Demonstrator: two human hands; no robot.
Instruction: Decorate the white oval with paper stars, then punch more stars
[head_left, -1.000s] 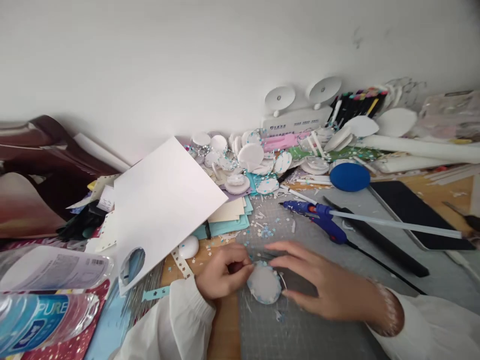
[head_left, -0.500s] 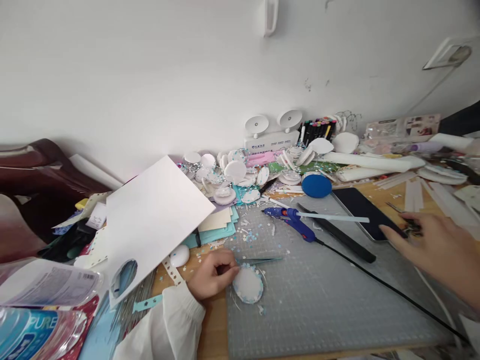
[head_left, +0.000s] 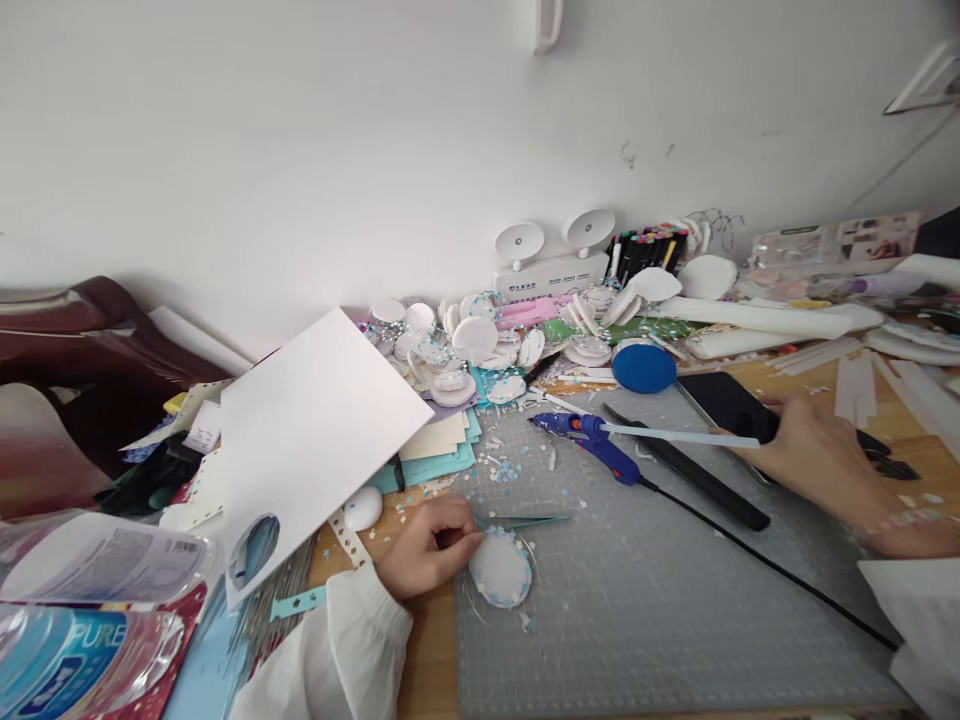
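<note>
My left hand rests at the left edge of the grey cutting mat, its fingers closed on the tweezers. Just right of these fingertips lies a white disc edged with small blue and white pieces. My right hand reaches over the dark phone, thumb and fingers apart around its right part. Black-handled scissors lie beyond that hand. The blue glue gun with a long pale stick lies on the mat, beside a black tool.
Many white discs are heaped along the wall, near a blue round lid and markers. At left are a large white board, teal paper and a plastic bottle. A black cord crosses the mat.
My right hand has moved from near the scissors onto the phone, and the scissors show more fully. My left hand has stayed by the disc. The view has shifted slightly.
</note>
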